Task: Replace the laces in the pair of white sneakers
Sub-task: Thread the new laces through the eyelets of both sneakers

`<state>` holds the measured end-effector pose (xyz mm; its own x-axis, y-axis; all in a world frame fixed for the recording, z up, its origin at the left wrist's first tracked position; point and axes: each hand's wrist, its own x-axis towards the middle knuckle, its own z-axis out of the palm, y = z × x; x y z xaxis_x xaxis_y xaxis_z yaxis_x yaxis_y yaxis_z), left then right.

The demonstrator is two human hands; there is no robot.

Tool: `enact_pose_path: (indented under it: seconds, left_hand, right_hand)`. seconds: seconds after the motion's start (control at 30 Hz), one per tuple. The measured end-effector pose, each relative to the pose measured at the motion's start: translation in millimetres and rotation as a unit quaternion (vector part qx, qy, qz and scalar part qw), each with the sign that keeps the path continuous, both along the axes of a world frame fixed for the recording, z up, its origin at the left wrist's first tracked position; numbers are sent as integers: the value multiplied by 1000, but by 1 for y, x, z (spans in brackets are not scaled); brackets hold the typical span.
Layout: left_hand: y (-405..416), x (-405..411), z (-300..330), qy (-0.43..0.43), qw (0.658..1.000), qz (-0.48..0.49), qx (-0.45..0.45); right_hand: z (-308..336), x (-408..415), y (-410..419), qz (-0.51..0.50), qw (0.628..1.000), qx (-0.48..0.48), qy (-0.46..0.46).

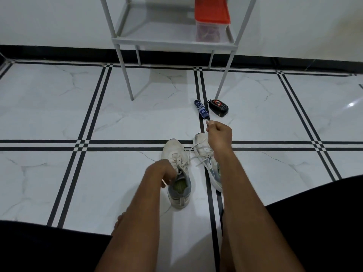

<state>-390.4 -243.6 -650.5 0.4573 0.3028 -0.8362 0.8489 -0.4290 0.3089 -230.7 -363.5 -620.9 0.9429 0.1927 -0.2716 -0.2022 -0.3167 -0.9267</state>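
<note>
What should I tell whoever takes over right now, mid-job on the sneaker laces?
Left hand: grips the left sneaker at its tongue and steadies it on the floor.
Right hand: raised, pinching the end of the white lace, which runs taut from the left sneaker's eyelets.
Right sneaker: beside it, partly behind the right arm; its lacing cannot be judged.
Done: the left sneaker's lace is untied and partly drawn out.
Left: finish pulling it out, strip the other shoe, thread new laces. No replacement laces are clearly visible.

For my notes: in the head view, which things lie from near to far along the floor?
White sneaker with grey heel → dark blue tube → grey metal rack → clear box with red lid.
</note>
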Motion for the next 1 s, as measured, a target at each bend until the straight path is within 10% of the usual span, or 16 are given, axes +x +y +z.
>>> enact_pose_path:
  seconds: [0.47,1.0]
  left_hand:
    - [-14,-25,-57,-291,940,175,22]
    - [-13,-40,-78,-291,856,398,-157]
  right_hand:
    - [-50,-61,-15,303,932,-198,-18]
    - [-82,-119,-17,278,867,-335,-241]
